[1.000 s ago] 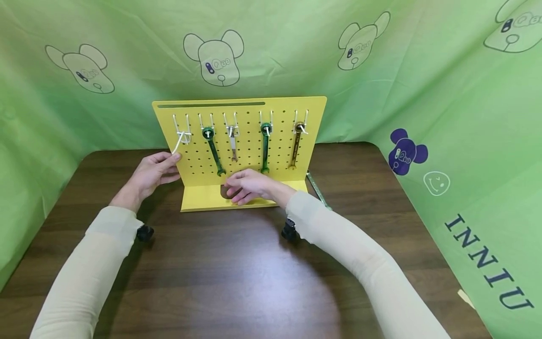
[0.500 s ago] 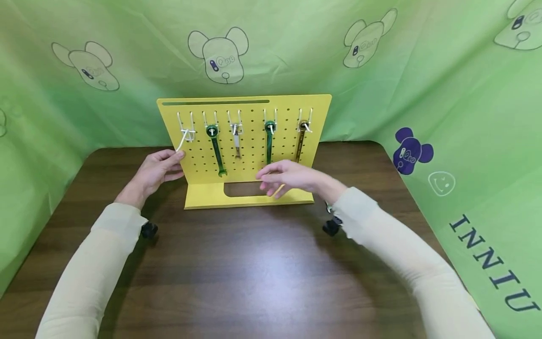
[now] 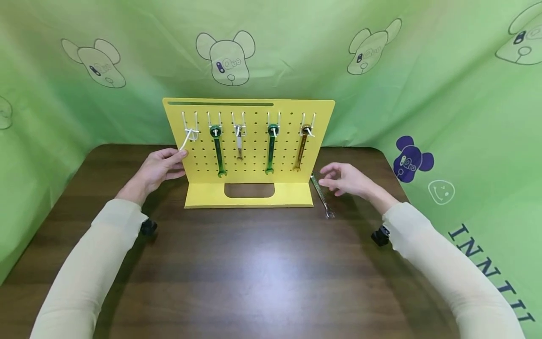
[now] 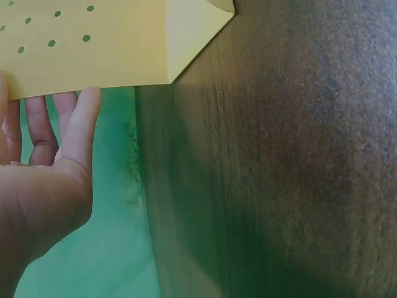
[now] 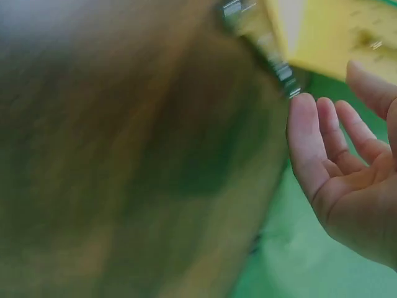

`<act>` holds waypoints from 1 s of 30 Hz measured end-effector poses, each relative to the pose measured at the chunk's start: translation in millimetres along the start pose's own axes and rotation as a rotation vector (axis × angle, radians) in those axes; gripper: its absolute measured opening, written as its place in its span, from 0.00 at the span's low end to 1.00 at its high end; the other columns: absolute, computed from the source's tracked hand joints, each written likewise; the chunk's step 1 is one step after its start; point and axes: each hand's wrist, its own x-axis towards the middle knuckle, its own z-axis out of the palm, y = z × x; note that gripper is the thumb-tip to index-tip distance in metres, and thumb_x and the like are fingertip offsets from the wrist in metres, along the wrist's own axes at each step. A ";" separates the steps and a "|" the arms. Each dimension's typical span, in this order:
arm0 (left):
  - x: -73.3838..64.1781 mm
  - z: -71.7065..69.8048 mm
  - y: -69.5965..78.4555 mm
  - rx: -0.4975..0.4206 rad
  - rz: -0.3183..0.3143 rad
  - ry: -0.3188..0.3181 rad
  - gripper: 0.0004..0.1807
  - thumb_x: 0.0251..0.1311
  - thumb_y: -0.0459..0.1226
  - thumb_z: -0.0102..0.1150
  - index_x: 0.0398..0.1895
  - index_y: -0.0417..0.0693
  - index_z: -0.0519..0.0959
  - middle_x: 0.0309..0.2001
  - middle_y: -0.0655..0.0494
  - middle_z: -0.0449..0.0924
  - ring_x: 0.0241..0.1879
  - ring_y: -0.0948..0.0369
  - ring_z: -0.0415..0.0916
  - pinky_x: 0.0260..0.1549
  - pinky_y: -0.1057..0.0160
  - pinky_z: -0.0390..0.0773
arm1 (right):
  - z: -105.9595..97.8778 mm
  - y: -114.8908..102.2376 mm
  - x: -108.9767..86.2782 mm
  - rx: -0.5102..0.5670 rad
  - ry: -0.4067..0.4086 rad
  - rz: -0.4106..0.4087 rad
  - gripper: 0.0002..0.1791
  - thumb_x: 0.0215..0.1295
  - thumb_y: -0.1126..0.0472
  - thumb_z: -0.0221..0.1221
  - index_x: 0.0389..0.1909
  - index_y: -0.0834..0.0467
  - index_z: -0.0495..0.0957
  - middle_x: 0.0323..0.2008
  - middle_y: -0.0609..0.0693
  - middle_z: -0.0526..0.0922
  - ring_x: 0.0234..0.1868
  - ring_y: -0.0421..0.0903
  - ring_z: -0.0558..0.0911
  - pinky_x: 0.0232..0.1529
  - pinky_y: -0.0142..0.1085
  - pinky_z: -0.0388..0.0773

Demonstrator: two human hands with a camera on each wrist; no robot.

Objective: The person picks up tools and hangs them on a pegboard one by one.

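Note:
Standing on the table is a yellow pegboard [image 3: 292, 193]. My left hand [image 3: 163, 165] grips its left edge, thumb in front and fingers behind, as the left wrist view also shows on the pegboard [image 4: 124, 49]. My right hand [image 3: 345, 180] hovers with relaxed fingers, holding nothing, just right of a silver combination wrench [image 3: 321, 195] that lies beside the pegboard. In the blurred right wrist view the fingertips are close to that wrench [image 5: 282, 73]; contact is not apparent. Hooks carry a green wrench [image 3: 219, 153], a small silver wrench [image 3: 239, 142], another green wrench [image 3: 271, 150] and a bronze-coloured wrench [image 3: 301, 149].
A bare white hook [image 3: 186, 139] sticks out at the pegboard's left end. The dark wooden table [image 3: 237, 263] extends toward me. Green printed cloth [image 3: 288, 56] closes off the back and sides.
My right hand has swept right, from in front of the pegboard's base to beside the loose wrench, which now shows fully. The left hand keeps its grip on the edge.

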 end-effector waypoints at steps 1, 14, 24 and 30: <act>1.0 1.1 -0.2 -0.002 -0.002 -0.001 0.14 0.54 0.46 0.67 0.37 0.46 0.82 0.37 0.55 0.83 0.39 0.57 0.82 0.46 0.53 0.81 | -1.2 7.6 -1.4 -0.010 0.004 0.017 0.35 0.60 0.51 0.66 0.62 0.64 0.64 0.48 0.63 0.74 0.41 0.58 0.79 0.37 0.48 0.84; 1.7 3.2 0.9 0.021 -0.004 -0.010 0.13 0.56 0.46 0.66 0.36 0.46 0.82 0.36 0.55 0.82 0.37 0.57 0.81 0.51 0.48 0.77 | 11.1 33.1 6.6 0.047 0.015 0.180 0.45 0.48 0.51 0.74 0.63 0.58 0.59 0.51 0.61 0.60 0.42 0.54 0.73 0.33 0.44 0.85; 2.8 -0.8 6.2 0.000 0.007 -0.033 0.13 0.58 0.44 0.64 0.36 0.43 0.81 0.37 0.53 0.83 0.39 0.55 0.82 0.51 0.46 0.76 | 12.7 25.3 17.9 -0.063 -0.003 0.169 0.36 0.50 0.52 0.73 0.55 0.60 0.67 0.47 0.59 0.63 0.36 0.50 0.74 0.29 0.42 0.84; 2.9 -0.6 0.0 0.004 0.001 -0.017 0.11 0.58 0.44 0.64 0.34 0.45 0.80 0.36 0.54 0.80 0.38 0.57 0.81 0.49 0.49 0.79 | 12.0 23.6 16.9 -0.086 -0.040 0.175 0.34 0.50 0.50 0.73 0.53 0.59 0.69 0.46 0.59 0.63 0.36 0.50 0.75 0.28 0.42 0.84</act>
